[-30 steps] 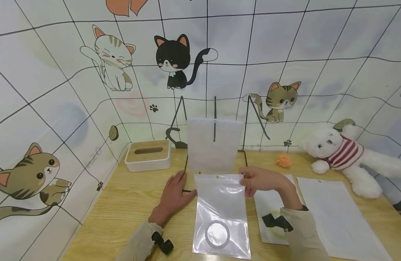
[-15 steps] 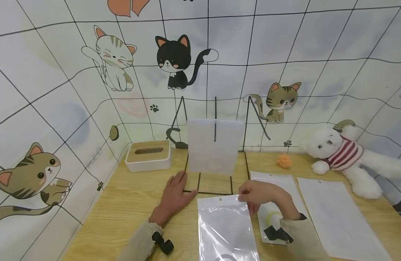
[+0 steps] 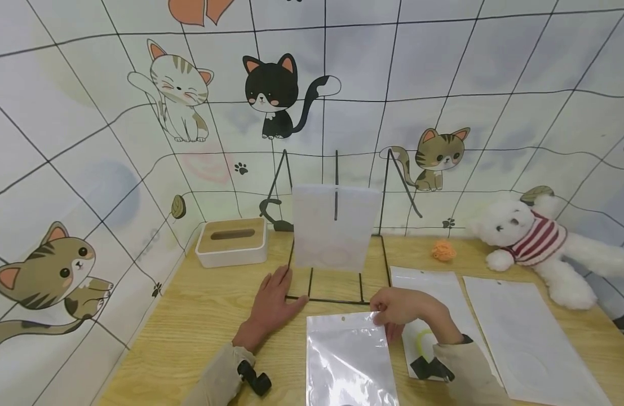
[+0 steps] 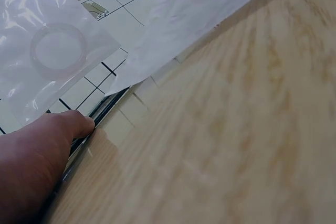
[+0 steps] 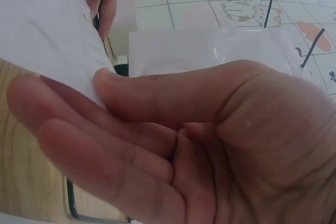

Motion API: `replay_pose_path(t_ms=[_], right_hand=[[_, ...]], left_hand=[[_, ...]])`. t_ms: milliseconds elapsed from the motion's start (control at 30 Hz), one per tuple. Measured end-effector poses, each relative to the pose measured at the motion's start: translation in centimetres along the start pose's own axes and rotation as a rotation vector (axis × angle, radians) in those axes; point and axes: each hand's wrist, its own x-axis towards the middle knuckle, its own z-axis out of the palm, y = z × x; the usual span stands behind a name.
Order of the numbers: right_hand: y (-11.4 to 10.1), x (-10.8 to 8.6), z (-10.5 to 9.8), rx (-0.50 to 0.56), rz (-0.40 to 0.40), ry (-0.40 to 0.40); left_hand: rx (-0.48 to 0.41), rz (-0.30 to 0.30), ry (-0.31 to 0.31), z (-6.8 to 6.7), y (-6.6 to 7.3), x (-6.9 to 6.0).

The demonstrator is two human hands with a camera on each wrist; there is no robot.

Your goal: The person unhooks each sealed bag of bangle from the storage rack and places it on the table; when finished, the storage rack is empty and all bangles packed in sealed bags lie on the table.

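Observation:
My right hand [image 3: 410, 310] pinches the top right corner of a clear zip bag [image 3: 348, 361] with a white backing. The bag lies low in the head view, its lower end cut off by the frame. In the right wrist view, the thumb [image 5: 152, 95] presses the bag's edge against the fingers. My left hand [image 3: 272, 303] rests flat on the table, touching the front left corner of a black wire display rack [image 3: 337, 301]. Another zip bag [image 3: 332, 231] hangs from the rack's middle prong; a ring-shaped item [image 4: 58, 50] shows inside it in the left wrist view.
Two more flat bags, a nearer one [image 3: 441, 293] and a larger one [image 3: 530, 332], lie to the right. A tissue box [image 3: 232, 242] stands at the back left. An orange ball [image 3: 443, 251] and a white plush toy [image 3: 535, 242] are at the back right.
My right hand has drawn the pinched bag toward me, away from the rack, so the rack's front bar now shows. The left hand has stayed in place.

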Motion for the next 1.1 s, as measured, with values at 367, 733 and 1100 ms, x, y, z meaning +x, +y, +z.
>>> replay_pose_path(t_ms=[367, 733, 1100], right_hand=[[-0.2, 0.8, 1.5, -0.239, 0.208, 0.054], [-0.4, 0.9, 2.5, -0.293, 0.259, 0.101], [-0.2, 1.1, 2.7, -0.317, 0.289, 0.146]], left_hand=[[0.004, -0.008, 0.007, 0.0, -0.1, 0.0], [0.0, -0.011, 0.01, 0.5, -0.3, 0.1], [0.022, 0.001, 0.026, 0.4, -0.2, 0.1]])
